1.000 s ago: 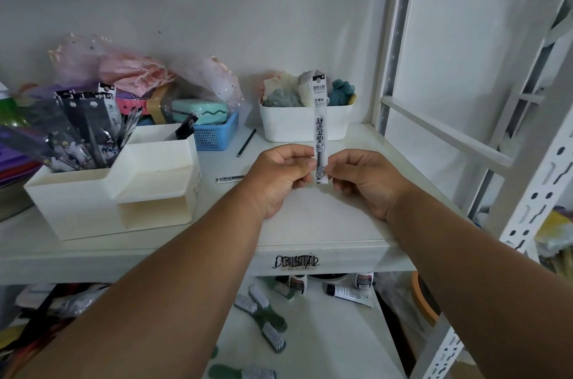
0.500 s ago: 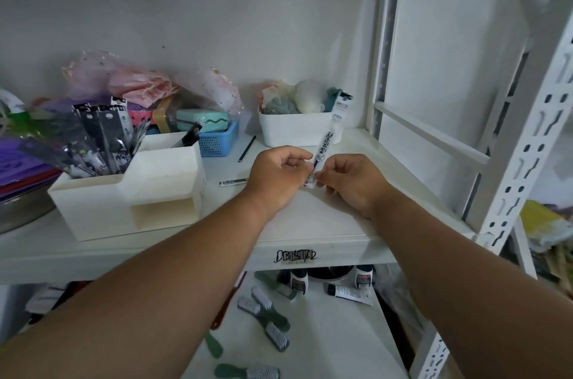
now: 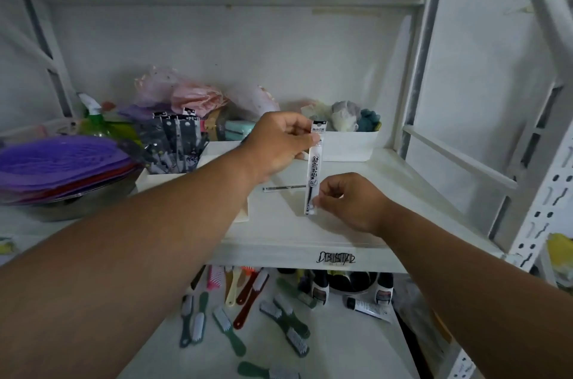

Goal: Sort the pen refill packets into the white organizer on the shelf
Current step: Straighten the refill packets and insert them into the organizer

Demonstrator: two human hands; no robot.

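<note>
Head view: one packet (image 3: pixel 314 168), two hands.

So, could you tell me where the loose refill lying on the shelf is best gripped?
Pinch the loose refill at mid-length, from above: it is thin and lies flat crosswise on the shelf, its right end hidden behind the held packet.

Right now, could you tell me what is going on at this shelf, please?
A person is sorting pen refill packets. One refill packet is held upright above the shelf: the left hand pinches its top and the right hand pinches its bottom end. The white organizer stands to the left, partly behind the left arm, with several dark packets already standing in it. A loose refill lies on the shelf behind the held packet.
</note>
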